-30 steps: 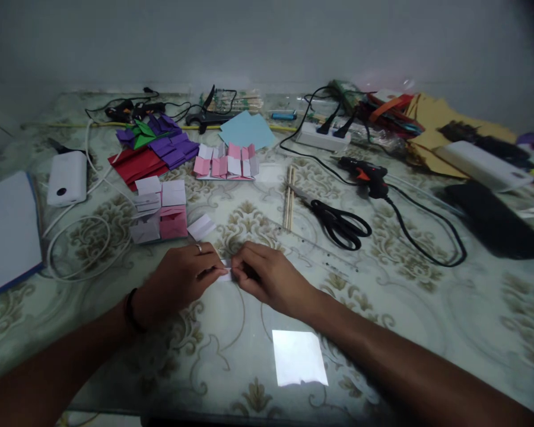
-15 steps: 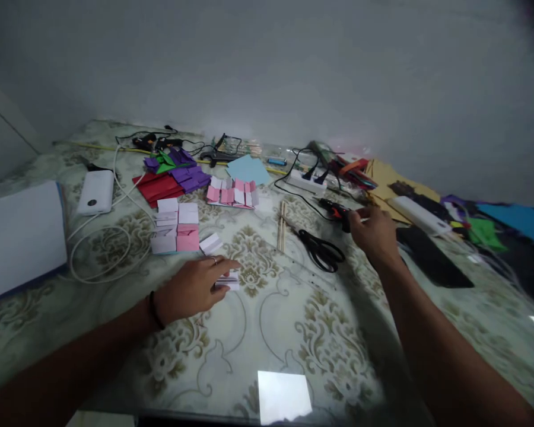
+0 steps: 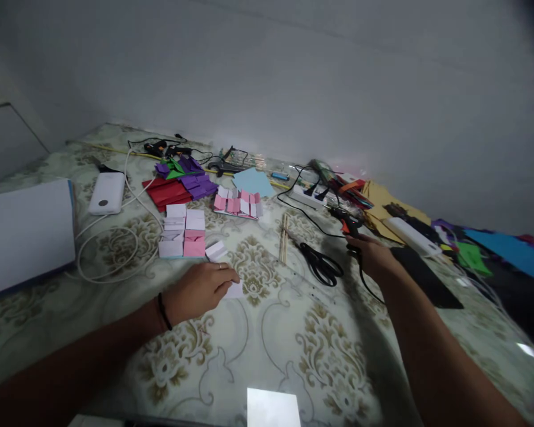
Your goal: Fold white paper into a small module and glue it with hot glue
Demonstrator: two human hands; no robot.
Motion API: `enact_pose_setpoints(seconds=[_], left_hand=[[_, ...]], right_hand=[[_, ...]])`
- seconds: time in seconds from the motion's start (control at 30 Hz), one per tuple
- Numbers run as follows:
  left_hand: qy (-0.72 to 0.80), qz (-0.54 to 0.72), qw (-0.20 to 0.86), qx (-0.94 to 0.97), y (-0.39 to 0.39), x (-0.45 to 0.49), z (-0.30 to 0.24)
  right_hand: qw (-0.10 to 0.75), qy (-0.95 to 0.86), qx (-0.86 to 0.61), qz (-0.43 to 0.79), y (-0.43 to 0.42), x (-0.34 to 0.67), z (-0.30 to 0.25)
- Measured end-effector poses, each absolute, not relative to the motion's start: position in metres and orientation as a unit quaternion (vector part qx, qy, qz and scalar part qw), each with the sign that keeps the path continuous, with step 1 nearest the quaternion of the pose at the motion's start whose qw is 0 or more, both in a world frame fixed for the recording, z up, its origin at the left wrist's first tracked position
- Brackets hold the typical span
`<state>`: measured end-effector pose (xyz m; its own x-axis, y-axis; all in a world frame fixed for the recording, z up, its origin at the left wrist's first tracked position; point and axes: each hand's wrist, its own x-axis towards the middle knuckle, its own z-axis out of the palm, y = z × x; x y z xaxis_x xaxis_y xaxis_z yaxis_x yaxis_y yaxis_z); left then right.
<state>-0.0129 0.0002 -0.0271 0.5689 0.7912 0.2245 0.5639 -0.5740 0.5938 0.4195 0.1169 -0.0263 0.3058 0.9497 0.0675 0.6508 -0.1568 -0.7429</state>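
Note:
My left hand rests on the table with its fingers curled over a small folded white paper piece, pressing it down. My right hand is stretched out to the right and closed round the black glue gun with an orange trigger; its black cord runs off under my wrist. Black scissors lie between my two hands. Thin wooden sticks lie just left of the scissors.
Folded pink and white paper units sit beyond my left hand, more pink ones further back, red and purple ones behind. A white power bank with cable, a white pad, a power strip and coloured papers crowd the edges.
My right hand left the paper piece, reached right to the glue gun and closed on it. My left hand stayed on the paper. The view swung up and right.

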Motion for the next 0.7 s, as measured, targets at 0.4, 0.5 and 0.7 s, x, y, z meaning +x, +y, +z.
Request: enact_pose_setpoints(seconds=[0.4, 0.5, 0.7], left_hand=[[0.393, 0.245, 0.243, 0.852, 0.002, -0.013, -0.028], [0.384, 0.249, 0.229, 0.859, 0.002, -0.013, -0.028], [0.390, 0.264, 0.199, 0.859, 0.004, -0.012, -0.028]], right_hand=[[0.572, -0.447, -0.515, 0.456, 0.064, 0.358, -0.001], [0.569, -0.463, -0.506, 0.454, 0.061, 0.350, 0.001], [0.484, -0.539, -0.547, 0.419, 0.055, 0.337, -0.007]])
